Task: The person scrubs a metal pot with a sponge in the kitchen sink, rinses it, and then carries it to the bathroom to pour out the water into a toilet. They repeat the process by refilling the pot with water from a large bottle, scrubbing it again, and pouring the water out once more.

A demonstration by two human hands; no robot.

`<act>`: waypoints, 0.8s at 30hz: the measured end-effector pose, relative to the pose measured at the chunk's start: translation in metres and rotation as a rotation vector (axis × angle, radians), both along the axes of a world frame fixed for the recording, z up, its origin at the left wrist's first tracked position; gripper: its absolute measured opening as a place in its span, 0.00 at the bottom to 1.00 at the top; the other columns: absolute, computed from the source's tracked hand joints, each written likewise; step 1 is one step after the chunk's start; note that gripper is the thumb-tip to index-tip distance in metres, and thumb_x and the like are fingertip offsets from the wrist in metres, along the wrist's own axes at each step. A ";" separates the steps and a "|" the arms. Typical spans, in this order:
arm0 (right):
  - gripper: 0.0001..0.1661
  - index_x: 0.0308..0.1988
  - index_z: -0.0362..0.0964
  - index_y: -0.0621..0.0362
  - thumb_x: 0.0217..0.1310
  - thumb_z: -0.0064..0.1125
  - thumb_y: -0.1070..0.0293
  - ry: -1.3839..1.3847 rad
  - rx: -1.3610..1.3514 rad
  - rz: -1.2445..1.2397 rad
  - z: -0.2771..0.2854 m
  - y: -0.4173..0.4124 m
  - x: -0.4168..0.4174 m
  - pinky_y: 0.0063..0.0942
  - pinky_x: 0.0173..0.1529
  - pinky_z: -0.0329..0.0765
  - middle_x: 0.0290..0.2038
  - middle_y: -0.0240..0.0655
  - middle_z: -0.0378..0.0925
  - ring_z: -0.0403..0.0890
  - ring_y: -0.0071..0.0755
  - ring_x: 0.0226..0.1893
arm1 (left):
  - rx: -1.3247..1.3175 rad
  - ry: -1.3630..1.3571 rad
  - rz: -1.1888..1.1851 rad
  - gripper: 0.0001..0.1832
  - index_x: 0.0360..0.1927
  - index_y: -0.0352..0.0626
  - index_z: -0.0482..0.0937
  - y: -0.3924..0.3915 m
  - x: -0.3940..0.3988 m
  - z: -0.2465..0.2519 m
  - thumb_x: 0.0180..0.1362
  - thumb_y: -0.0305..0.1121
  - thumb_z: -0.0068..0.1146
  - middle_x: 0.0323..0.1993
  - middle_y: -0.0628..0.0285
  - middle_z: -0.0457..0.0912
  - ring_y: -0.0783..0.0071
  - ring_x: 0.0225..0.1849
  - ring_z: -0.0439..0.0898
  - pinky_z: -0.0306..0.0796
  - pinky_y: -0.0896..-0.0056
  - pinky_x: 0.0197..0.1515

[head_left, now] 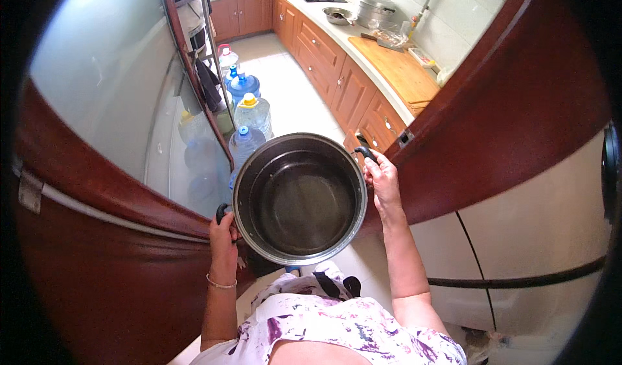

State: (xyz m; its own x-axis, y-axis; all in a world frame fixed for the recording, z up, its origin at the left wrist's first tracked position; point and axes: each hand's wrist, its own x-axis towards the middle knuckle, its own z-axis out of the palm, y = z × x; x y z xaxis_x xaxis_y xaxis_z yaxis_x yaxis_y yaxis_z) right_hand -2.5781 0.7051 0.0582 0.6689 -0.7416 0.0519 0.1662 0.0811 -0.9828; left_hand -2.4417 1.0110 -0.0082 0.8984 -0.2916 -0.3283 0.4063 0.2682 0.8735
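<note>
A large round metal pot [301, 200] with a dark interior is held level in front of my body, without a lid. My left hand [223, 231] grips its black side handle [222, 213] at the left. On the other side, my right hand [384, 175] is closed around the second black handle [365, 154], which sits farther from my body. The pot's inside looks bare, though a thin layer of liquid cannot be ruled out. Below it, the pot hides part of the floor and doorway.
A dark red door frame [486, 107] rises at right, a glass-panelled door [121, 98] at left. Several water bottles [252, 112] line the kitchen floor beside a metal rack [216, 59]. Along the right counter sit a cutting board [393, 68], a steel bowl [337, 16] and a steamer pot [376, 9].
</note>
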 end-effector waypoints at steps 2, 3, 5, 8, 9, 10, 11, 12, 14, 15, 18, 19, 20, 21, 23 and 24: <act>0.14 0.44 0.69 0.63 0.56 0.49 0.75 0.014 0.041 0.000 -0.007 -0.019 0.027 0.10 0.23 0.62 0.22 0.21 0.66 0.63 0.10 0.19 | -0.003 0.004 0.019 0.03 0.26 0.45 0.69 -0.015 0.024 -0.005 0.54 0.28 0.48 0.16 0.73 0.67 0.86 0.12 0.59 0.53 0.82 0.15; 0.14 0.44 0.69 0.63 0.56 0.49 0.75 0.011 0.048 -0.002 -0.006 -0.033 0.043 0.10 0.23 0.62 0.22 0.21 0.66 0.63 0.10 0.19 | -0.019 -0.004 0.026 0.03 0.26 0.45 0.69 -0.027 0.040 -0.008 0.54 0.28 0.48 0.15 0.73 0.67 0.86 0.11 0.59 0.53 0.82 0.14; 0.15 0.45 0.69 0.64 0.55 0.50 0.74 0.017 0.041 0.001 -0.008 -0.059 0.074 0.10 0.22 0.62 0.22 0.21 0.67 0.64 0.10 0.19 | -0.019 -0.002 0.011 0.03 0.26 0.45 0.69 -0.048 0.073 -0.012 0.55 0.29 0.48 0.15 0.73 0.67 0.86 0.11 0.59 0.54 0.82 0.14; 0.14 0.44 0.69 0.63 0.55 0.50 0.74 0.012 0.064 0.021 -0.019 -0.101 0.115 0.11 0.21 0.61 0.21 0.21 0.67 0.63 0.11 0.17 | -0.033 0.007 -0.011 0.04 0.26 0.45 0.69 -0.084 0.107 -0.002 0.55 0.29 0.47 0.15 0.73 0.66 0.86 0.10 0.59 0.54 0.83 0.14; 0.14 0.44 0.69 0.63 0.55 0.50 0.74 0.018 0.061 0.023 -0.017 -0.113 0.129 0.11 0.21 0.61 0.21 0.21 0.66 0.63 0.10 0.17 | -0.031 -0.006 -0.006 0.04 0.26 0.45 0.69 -0.095 0.119 -0.002 0.55 0.29 0.47 0.14 0.73 0.66 0.86 0.10 0.59 0.54 0.83 0.14; 0.14 0.44 0.69 0.63 0.55 0.50 0.74 0.024 0.057 0.023 -0.015 -0.123 0.144 0.11 0.21 0.60 0.20 0.21 0.66 0.63 0.10 0.17 | -0.028 -0.019 -0.003 0.04 0.26 0.45 0.69 -0.106 0.131 -0.003 0.55 0.29 0.47 0.14 0.73 0.66 0.86 0.10 0.59 0.55 0.83 0.14; 0.14 0.43 0.70 0.62 0.55 0.50 0.74 0.030 0.054 0.022 -0.014 -0.134 0.157 0.11 0.20 0.60 0.20 0.21 0.66 0.63 0.10 0.17 | -0.026 -0.032 -0.001 0.04 0.25 0.45 0.68 -0.117 0.142 -0.003 0.55 0.28 0.47 0.14 0.73 0.66 0.86 0.10 0.59 0.55 0.83 0.14; 0.13 0.43 0.70 0.62 0.56 0.49 0.73 0.048 0.060 0.007 -0.007 -0.145 0.172 0.11 0.20 0.59 0.19 0.21 0.66 0.62 0.10 0.17 | -0.039 -0.020 0.012 0.04 0.25 0.45 0.68 -0.129 0.152 0.002 0.55 0.28 0.46 0.14 0.73 0.65 0.87 0.10 0.59 0.55 0.83 0.14; 0.12 0.42 0.71 0.62 0.56 0.49 0.74 0.020 0.047 0.013 0.001 -0.171 0.197 0.11 0.20 0.58 0.20 0.21 0.66 0.62 0.10 0.17 | -0.065 0.005 0.036 0.05 0.24 0.45 0.68 -0.154 0.172 0.014 0.56 0.28 0.46 0.14 0.73 0.65 0.87 0.10 0.59 0.55 0.83 0.15; 0.12 0.42 0.71 0.61 0.57 0.48 0.74 0.019 0.053 0.014 -0.001 -0.179 0.204 0.11 0.20 0.58 0.20 0.21 0.66 0.62 0.10 0.17 | -0.066 -0.009 0.033 0.05 0.24 0.46 0.68 -0.165 0.182 0.013 0.56 0.28 0.46 0.14 0.73 0.65 0.87 0.10 0.59 0.55 0.83 0.14; 0.11 0.42 0.71 0.61 0.57 0.49 0.74 -0.011 0.094 -0.002 0.001 -0.211 0.233 0.11 0.20 0.59 0.20 0.20 0.66 0.62 0.10 0.17 | -0.084 -0.029 0.012 0.06 0.23 0.46 0.67 -0.201 0.219 0.012 0.56 0.27 0.46 0.13 0.73 0.65 0.87 0.10 0.59 0.54 0.84 0.14; 0.11 0.42 0.71 0.61 0.57 0.49 0.74 -0.008 0.101 -0.017 0.002 -0.223 0.243 0.11 0.20 0.59 0.20 0.20 0.66 0.62 0.10 0.17 | -0.100 -0.020 0.000 0.06 0.23 0.46 0.67 -0.213 0.232 0.013 0.56 0.27 0.46 0.13 0.74 0.65 0.88 0.10 0.58 0.54 0.84 0.14; 0.12 0.42 0.70 0.61 0.57 0.49 0.73 -0.002 0.111 -0.031 0.001 -0.233 0.253 0.11 0.21 0.60 0.20 0.20 0.66 0.62 0.10 0.18 | -0.114 -0.011 -0.013 0.07 0.23 0.46 0.67 -0.226 0.246 0.014 0.56 0.27 0.46 0.13 0.74 0.65 0.88 0.10 0.58 0.53 0.84 0.13; 0.12 0.43 0.70 0.61 0.57 0.49 0.73 -0.006 0.115 -0.033 -0.002 -0.245 0.264 0.11 0.22 0.60 0.20 0.21 0.66 0.63 0.11 0.18 | -0.131 -0.002 -0.029 0.07 0.23 0.47 0.67 -0.239 0.261 0.012 0.56 0.27 0.46 0.13 0.74 0.65 0.88 0.10 0.58 0.53 0.84 0.13; 0.12 0.43 0.70 0.61 0.57 0.49 0.73 -0.015 0.124 -0.039 -0.009 -0.269 0.288 0.11 0.22 0.60 0.21 0.21 0.66 0.63 0.11 0.18 | -0.117 0.017 -0.062 0.07 0.23 0.46 0.67 -0.263 0.297 0.007 0.56 0.27 0.46 0.13 0.74 0.65 0.87 0.10 0.58 0.52 0.84 0.13; 0.13 0.44 0.69 0.61 0.57 0.50 0.73 -0.013 0.123 -0.029 -0.010 -0.280 0.302 0.11 0.22 0.60 0.21 0.21 0.66 0.63 0.11 0.18 | -0.115 0.027 -0.077 0.06 0.23 0.46 0.67 -0.276 0.316 0.003 0.55 0.27 0.47 0.13 0.74 0.65 0.87 0.10 0.59 0.52 0.84 0.13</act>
